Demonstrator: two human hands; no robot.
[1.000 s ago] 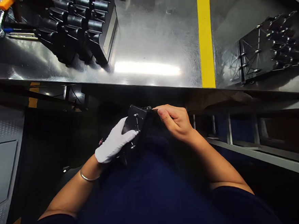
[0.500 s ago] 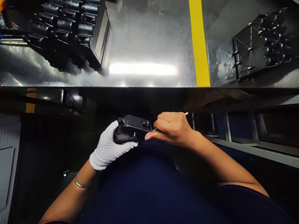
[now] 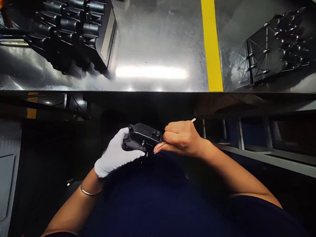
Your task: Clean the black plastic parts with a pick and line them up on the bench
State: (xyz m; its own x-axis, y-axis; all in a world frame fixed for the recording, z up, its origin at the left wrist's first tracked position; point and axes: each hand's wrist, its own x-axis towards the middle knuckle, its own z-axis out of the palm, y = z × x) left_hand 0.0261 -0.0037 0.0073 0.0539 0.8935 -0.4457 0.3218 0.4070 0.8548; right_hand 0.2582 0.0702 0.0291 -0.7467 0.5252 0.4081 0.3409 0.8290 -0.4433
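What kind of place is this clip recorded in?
Probably a factory assembly or inspection station: a shiny metal workbench with a yellow stripe, a batch of identical black moulded parts, and one black part held by a white-gloved left hand.

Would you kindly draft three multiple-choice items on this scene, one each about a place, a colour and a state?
1. Where is the small black plastic part?
A. on the shiny metal table
B. held in front of the person's body, below the table edge
C. on the grey shelf

2. What colour is the stripe across the shiny metal table?
A. red
B. white
C. yellow

3. How is the left hand dressed?
A. white glove
B. bare
C. black glove

Answers: B, both hands hold it below the table edge; C, it is plainly yellow; A, only the right hand, pinching a thin stick, is bare.
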